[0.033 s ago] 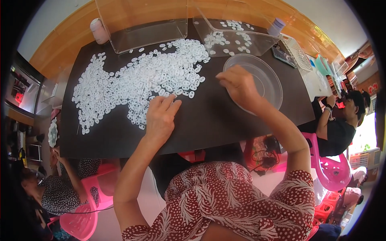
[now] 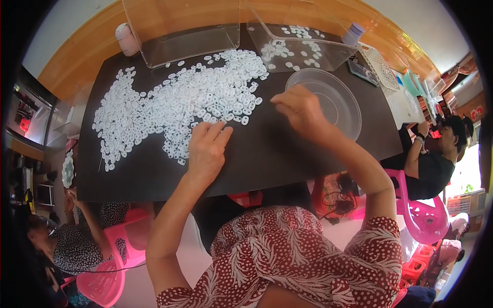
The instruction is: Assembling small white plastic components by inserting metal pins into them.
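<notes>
A broad pile of small white oval plastic pieces with dark-looking holes (image 2: 190, 95) covers the left and middle of the dark table (image 2: 257, 174). At the pile's near edge lies my left hand (image 2: 206, 151), palm down with fingers stretched out, its fingertips at the closest pieces. To the right, my right hand (image 2: 305, 113) hovers over the left side of a round clear plastic dish (image 2: 353, 115), thumb and fingers pinched together and pointing toward the pile. Whatever sits between those fingertips, if anything, is too small to make out.
Two clear plastic boxes (image 2: 192, 43) stand along the back; the right one (image 2: 328, 54) has scattered white pieces in or behind it. A pink bottle (image 2: 127, 40), a purple-capped container (image 2: 353, 34), a phone (image 2: 362, 73) and a white perforated basket (image 2: 379, 66) edge the table. People sit at both sides.
My right hand has moved slightly left, off the dish's middle and toward the pile. My left hand has barely shifted.
</notes>
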### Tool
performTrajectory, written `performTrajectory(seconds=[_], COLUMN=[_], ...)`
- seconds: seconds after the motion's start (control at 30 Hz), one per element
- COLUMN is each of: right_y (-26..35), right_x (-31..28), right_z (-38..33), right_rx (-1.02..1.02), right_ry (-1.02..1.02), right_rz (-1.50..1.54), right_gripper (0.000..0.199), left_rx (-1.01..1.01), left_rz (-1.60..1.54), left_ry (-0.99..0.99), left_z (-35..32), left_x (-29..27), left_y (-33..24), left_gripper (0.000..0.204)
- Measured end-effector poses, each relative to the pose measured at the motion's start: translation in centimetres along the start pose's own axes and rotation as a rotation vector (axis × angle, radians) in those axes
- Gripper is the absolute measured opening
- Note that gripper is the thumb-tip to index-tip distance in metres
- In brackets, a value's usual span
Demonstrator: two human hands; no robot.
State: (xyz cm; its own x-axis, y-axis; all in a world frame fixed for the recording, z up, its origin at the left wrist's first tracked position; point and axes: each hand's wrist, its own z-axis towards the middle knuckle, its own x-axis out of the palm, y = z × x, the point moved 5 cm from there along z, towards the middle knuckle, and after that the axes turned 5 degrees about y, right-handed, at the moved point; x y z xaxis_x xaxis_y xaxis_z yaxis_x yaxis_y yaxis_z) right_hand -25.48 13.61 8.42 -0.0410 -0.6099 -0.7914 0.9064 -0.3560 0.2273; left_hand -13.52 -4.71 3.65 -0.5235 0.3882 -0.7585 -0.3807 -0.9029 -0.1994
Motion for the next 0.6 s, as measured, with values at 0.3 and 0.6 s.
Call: performTrajectory(seconds=[0.3,0.6], right_y=[1.8,-3.6], right_x=[0.4,-4.6], right_z=[0.9,-5.5], right_rx=[-0.013,0.257], right_ry=[0.024,0.006], right_rz=[0.028,-0.011], right_gripper=[0.011,0.008], left_rx=[0.075,0.156], left_rz=[0.14,0.25], left_ry=[0.075,0.105], left_z=[3.8,4.0], left_x=[3.1,3.6], left_y=[-0.3,-0.5], left_gripper=[0.012,0.003])
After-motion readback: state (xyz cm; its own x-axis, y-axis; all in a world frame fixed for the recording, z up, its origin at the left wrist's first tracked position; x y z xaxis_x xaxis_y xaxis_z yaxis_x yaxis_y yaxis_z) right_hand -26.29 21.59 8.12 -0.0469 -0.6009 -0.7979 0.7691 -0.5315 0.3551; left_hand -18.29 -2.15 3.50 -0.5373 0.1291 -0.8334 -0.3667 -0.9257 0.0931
